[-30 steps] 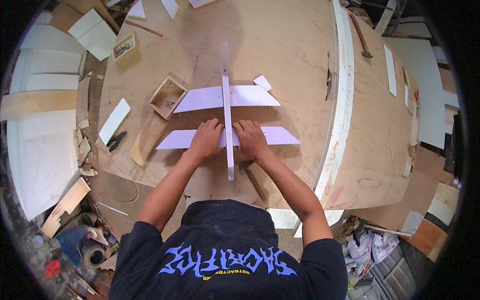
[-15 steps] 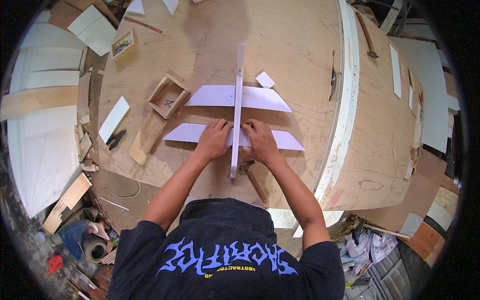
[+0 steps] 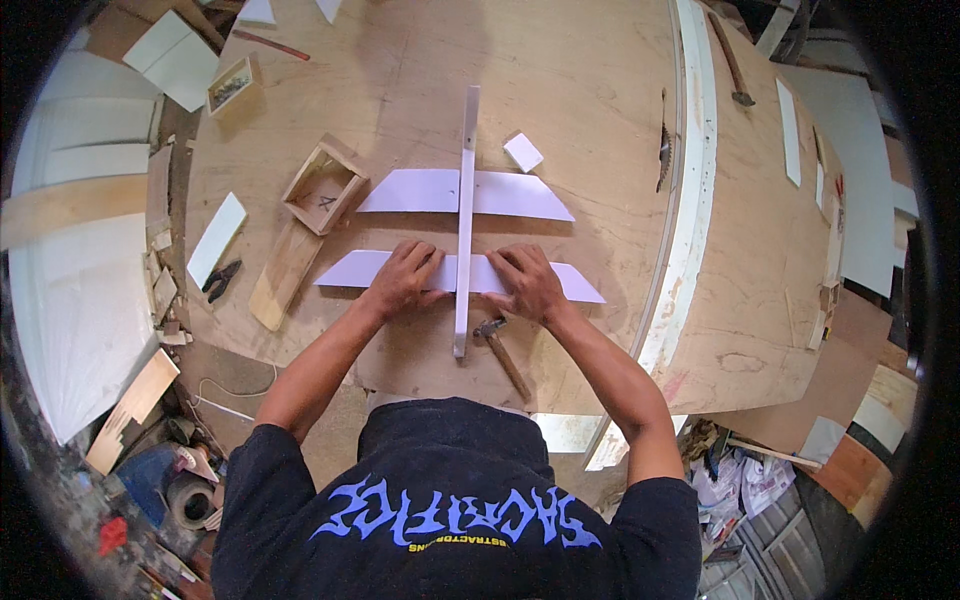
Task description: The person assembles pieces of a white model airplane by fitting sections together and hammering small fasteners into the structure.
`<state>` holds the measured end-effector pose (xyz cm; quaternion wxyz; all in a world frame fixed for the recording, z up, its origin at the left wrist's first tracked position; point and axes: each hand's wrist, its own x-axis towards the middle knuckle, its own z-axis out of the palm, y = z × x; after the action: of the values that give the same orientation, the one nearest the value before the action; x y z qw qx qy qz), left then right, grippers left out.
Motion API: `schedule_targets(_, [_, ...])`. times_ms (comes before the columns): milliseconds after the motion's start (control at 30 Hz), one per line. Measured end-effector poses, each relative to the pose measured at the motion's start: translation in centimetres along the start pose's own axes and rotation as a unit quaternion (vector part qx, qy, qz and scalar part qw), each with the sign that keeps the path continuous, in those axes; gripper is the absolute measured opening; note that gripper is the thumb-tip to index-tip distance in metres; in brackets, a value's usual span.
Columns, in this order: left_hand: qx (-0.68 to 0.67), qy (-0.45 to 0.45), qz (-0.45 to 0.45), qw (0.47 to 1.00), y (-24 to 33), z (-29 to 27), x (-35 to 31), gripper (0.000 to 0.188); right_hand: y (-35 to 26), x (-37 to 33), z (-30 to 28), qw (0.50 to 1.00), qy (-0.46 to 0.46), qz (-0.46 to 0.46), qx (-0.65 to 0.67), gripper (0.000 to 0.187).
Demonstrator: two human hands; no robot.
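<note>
A long narrow white board (image 3: 466, 210) stands on edge, pointing away from me, on the plywood table. Two white crosspieces with slanted ends meet it on both sides. My left hand (image 3: 405, 278) grips the near crosspiece (image 3: 350, 268) left of the long board, fingers over its far edge and thumb on the near side. On the other side, my right hand (image 3: 525, 280) pinches the same crosspiece the same way. The far crosspiece (image 3: 515, 193) is untouched. A hammer (image 3: 505, 358) with a wooden handle lies just nearer than my right hand.
At left are an open wooden box (image 3: 325, 188), a wood strip (image 3: 285, 280), black pliers (image 3: 221, 281), a white panel (image 3: 216, 238) and a small box of hardware (image 3: 232, 88). A white block (image 3: 523, 152) sits beyond the far crosspiece. A saw blade (image 3: 664, 145) protrudes at right; another hammer (image 3: 738, 70) lies beyond.
Both hands have slid outward along the near crosspiece, away from the long board. The view has shifted slightly; the white pieces keep their arrangement.
</note>
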<state>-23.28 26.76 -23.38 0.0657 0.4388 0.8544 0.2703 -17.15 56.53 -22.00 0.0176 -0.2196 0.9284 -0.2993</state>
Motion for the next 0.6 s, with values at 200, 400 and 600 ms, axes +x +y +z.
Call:
schedule_targets(200, [-0.012, -0.011, 0.009, 1.0, -0.2, -0.1, 0.3, 0.073, 0.1, 0.2, 0.2, 1.0, 0.011, 0.0, 0.027, 0.069])
schedule_targets(400, [-0.014, -0.044, -0.025, 0.999, 0.5, -0.7, 0.5, 0.073, -0.6, 0.3, -0.1, 0.999, -0.003, 0.025, 0.034, 0.069])
schedule_targets(600, [0.003, -0.03, -0.053, 0.998, 1.6, -0.3, 1.3, 0.071, -2.2, 1.2, 0.5, 0.998, 0.012, 0.064, 0.012, 0.071])
